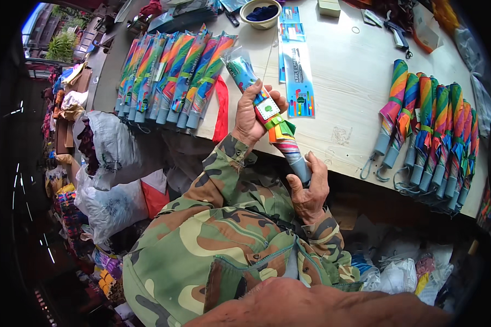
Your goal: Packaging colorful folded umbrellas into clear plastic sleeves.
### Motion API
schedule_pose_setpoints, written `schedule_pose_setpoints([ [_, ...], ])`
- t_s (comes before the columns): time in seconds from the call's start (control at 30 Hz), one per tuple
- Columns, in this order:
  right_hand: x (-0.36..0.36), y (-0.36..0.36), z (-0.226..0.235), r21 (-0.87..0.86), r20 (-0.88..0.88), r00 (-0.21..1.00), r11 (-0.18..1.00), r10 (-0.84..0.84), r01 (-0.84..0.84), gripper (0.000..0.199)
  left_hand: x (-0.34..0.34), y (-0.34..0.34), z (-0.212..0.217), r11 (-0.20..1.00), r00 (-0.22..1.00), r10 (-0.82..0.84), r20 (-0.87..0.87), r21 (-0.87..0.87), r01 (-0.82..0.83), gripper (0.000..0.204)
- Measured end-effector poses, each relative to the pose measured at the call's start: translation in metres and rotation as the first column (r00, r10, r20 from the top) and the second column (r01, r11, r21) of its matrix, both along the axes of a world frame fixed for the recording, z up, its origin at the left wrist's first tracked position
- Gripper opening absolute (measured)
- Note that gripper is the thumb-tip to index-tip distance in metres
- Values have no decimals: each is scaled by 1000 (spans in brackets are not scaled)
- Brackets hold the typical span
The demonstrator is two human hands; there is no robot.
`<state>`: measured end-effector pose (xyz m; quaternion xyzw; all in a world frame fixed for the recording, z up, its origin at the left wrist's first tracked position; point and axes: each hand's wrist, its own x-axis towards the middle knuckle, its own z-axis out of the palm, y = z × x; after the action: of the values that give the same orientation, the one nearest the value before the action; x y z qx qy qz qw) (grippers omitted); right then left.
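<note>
A folded rainbow umbrella (287,147) slants across my front at the table's near edge, with its upper part inside a printed clear plastic sleeve (238,70). My left hand (249,120) is closed round the sleeve and the umbrella within it, beside a white tag with a green emblem (268,109). Lower down, my right hand (311,191) grips the umbrella's grey handle (298,168) between thumb and fingers. Colourful cloth flaps show between the two hands. Flat printed sleeves (300,76) lie on the table just beyond my left hand.
Sleeved umbrellas (172,76) lie in a row at the left. Several unsleeved rainbow umbrellas (425,136) lie at the right of the pale table (349,82). A red strip (221,109) hangs over the edge. A bowl (260,13) stands at the back; white sacks (112,201) are at lower left.
</note>
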<state>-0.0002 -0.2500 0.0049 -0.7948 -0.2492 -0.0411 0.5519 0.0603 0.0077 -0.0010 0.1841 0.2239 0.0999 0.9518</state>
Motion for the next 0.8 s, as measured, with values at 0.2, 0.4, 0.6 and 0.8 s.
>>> schedule_pose_setpoints([
  [0.2, 42, 28, 5, 202, 329, 935, 977, -136, 71, 71, -25, -71, -3, 970, 974, -217, 73, -95, 223, 30],
  [0.4, 49, 65, -4, 140, 361, 926, 988, -107, 60, 72, -55, -74, 0, 476, 892, -439, -109, 814, 334, 43],
  [0.6, 42, 37, -1, -65, 395, 918, 998, 23, 3, 68, -79, 32, 58, 755, 899, -50, -434, 574, 318, 23],
  [0.8, 96, -51, -24, -429, 545, 811, 759, -214, 489, 45, -128, 243, 89, -117, 508, 619, -599, 569, 814, 58],
])
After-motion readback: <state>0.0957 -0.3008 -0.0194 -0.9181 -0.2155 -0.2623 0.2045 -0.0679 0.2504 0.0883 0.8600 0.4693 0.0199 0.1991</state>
